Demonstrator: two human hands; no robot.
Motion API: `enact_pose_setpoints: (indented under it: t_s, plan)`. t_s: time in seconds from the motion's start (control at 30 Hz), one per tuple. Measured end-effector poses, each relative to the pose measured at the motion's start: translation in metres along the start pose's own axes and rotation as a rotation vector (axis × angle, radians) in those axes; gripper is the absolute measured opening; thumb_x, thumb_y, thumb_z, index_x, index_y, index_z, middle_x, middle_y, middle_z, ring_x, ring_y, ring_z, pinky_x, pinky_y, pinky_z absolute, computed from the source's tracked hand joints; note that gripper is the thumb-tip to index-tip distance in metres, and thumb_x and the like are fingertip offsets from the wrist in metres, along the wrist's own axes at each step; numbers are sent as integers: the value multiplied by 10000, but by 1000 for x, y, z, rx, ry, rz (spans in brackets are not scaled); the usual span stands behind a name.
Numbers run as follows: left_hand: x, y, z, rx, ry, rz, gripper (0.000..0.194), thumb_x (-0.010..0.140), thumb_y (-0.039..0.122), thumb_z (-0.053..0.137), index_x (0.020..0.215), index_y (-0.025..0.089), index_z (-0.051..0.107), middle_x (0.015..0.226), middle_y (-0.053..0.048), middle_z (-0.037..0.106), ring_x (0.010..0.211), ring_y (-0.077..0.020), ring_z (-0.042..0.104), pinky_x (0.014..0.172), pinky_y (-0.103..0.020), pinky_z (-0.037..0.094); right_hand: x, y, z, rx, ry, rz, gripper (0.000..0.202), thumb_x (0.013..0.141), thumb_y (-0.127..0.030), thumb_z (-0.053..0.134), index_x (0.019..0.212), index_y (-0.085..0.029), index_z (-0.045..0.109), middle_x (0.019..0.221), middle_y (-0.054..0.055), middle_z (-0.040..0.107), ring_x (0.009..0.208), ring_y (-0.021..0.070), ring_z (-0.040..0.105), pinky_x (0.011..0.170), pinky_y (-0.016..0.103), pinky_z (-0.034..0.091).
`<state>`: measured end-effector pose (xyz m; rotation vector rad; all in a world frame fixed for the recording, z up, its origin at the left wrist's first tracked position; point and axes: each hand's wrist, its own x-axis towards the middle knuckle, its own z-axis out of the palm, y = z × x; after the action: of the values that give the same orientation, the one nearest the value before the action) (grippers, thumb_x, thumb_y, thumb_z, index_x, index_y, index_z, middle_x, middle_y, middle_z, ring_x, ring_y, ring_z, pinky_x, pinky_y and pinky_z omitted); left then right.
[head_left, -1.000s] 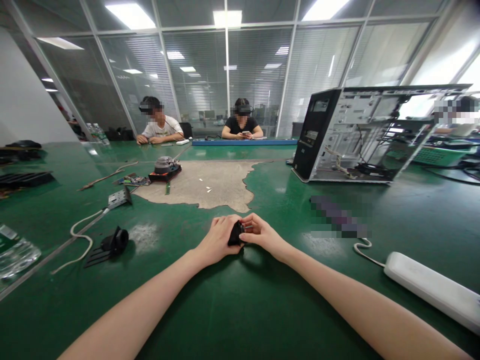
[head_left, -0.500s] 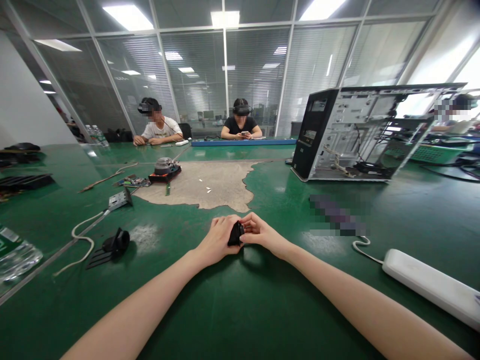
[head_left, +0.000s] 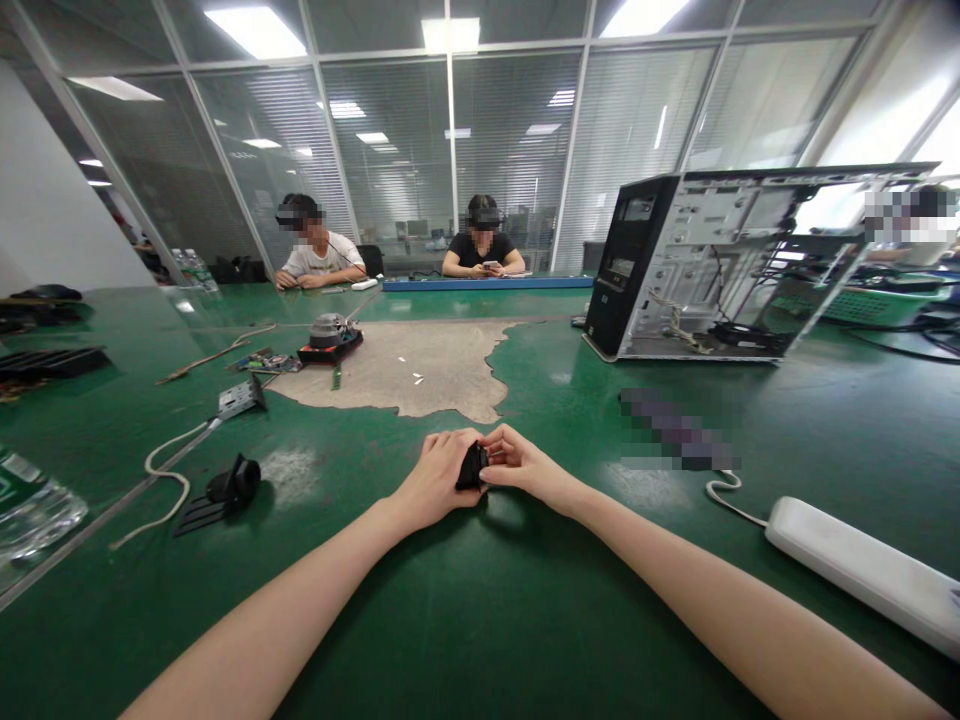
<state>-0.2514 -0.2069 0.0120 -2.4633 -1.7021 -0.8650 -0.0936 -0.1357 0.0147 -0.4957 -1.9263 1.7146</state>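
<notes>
A small black part [head_left: 472, 467] is held just above the green table [head_left: 480, 620], near the middle of the view. My left hand [head_left: 439, 475] wraps round it from the left. On its right side, the bent fingers of my right hand [head_left: 525, 470] grip its edge. Much of the part is covered by my fingers, so its full shape cannot be made out. Left of my hands lies a black plastic piece [head_left: 234, 484] with a round end and flat prongs.
An open computer case [head_left: 637, 270] stands at the back right. A white power strip [head_left: 855, 570] lies at the right, a clear bottle [head_left: 37, 505] at the left. Beyond a bare patch [head_left: 427, 365], two people sit opposite. A heat sink [head_left: 328, 338] rests beside the patch.
My hands keep nearly the same hold on the black part. Across the table, the arm of the person in white has shifted slightly to the right.
</notes>
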Motion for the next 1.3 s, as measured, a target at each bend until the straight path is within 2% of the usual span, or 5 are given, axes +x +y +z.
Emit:
enact_pose_setpoints:
  t_s: [0.3, 0.63, 0.87, 1.13, 1.3]
  plan:
    - [0, 1, -1, 7, 4, 9, 541, 643, 250, 581, 1104, 212, 302, 1051, -51, 476, 969, -215, 432, 847, -370, 279, 5, 6, 3, -56, 119, 45, 282, 659, -343, 604, 864, -193, 483, 833, -1, 538, 746, 119, 523, 712, 293, 417]
    - [-1, 0, -1, 12, -3, 10, 564, 620, 214, 585, 1107, 211, 299, 1073, -53, 467, 965, -213, 428, 844, -359, 276, -2, -3, 2, 21, -18, -13, 345, 601, -229, 666, 851, -212, 429, 819, -20, 529, 791, 114, 515, 744, 288, 421]
    - [-1, 0, -1, -2, 0, -1, 529, 638, 245, 584, 1088, 210, 310, 1051, -47, 475, 963, -208, 429, 839, -349, 279, 0, -1, 6, 1, 55, -50, 277, 619, -262, 642, 815, -193, 458, 840, -8, 527, 775, 124, 531, 718, 297, 429]
    - [-2, -5, -1, -1, 0, -31, 557, 637, 264, 588, 1109, 212, 299, 1066, -49, 462, 976, -211, 421, 861, -358, 261, 0, 6, -12, -3, 289, -7, 328, 618, -307, 640, 886, -209, 477, 862, -1, 526, 750, 118, 541, 717, 304, 440]
    - [-2, -5, 0, -24, 5, -27, 544, 639, 264, 584, 1101, 218, 301, 1050, -44, 464, 967, -206, 423, 856, -357, 262, 4, 7, -7, -5, 141, 73, 366, 585, -299, 670, 895, -175, 521, 870, 26, 574, 779, 134, 556, 749, 310, 431]
